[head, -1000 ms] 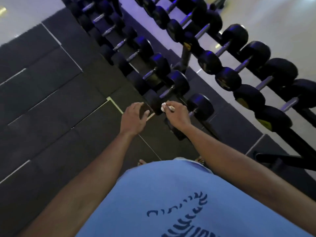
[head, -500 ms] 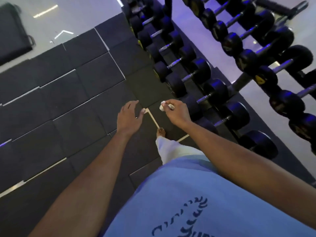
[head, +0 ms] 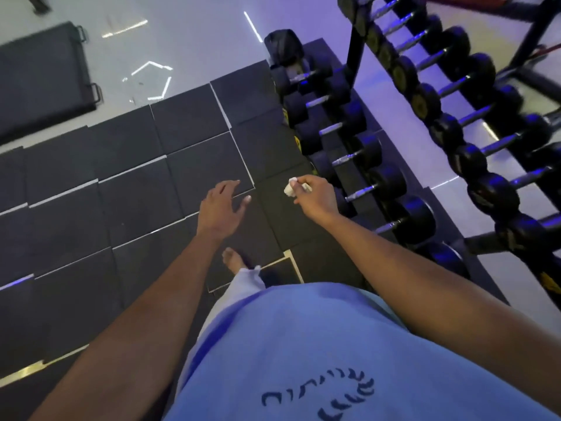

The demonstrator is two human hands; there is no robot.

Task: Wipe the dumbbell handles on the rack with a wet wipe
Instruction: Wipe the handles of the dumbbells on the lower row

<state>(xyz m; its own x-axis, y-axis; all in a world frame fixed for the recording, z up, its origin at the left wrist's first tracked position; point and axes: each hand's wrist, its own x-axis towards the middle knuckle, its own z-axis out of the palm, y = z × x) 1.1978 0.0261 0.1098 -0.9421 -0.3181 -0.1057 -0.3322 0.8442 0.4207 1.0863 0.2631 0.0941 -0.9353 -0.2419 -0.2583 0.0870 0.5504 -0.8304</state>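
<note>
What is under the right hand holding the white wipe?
Below the right hand, which pinches the crumpled white wet wipe, lie black rubber floor tiles and a black dumbbell; its near head is mostly covered by the hand.

Dark rubber floor tiles (head: 127, 183) cover most of the ground, pale seams showing between them, some edges stepped out of line. Beyond them, glossy pale floor (head: 194, 34) carries bright strip-light reflections. A black mat with handles (head: 42, 77) lies on that pale floor, far upper left. A bare foot (head: 232, 260) stands on the tiles. Light trouser leg (head: 246, 284) above it. Blue shirt (head: 303, 354) with dark printed marks fills the lower frame.
</note>
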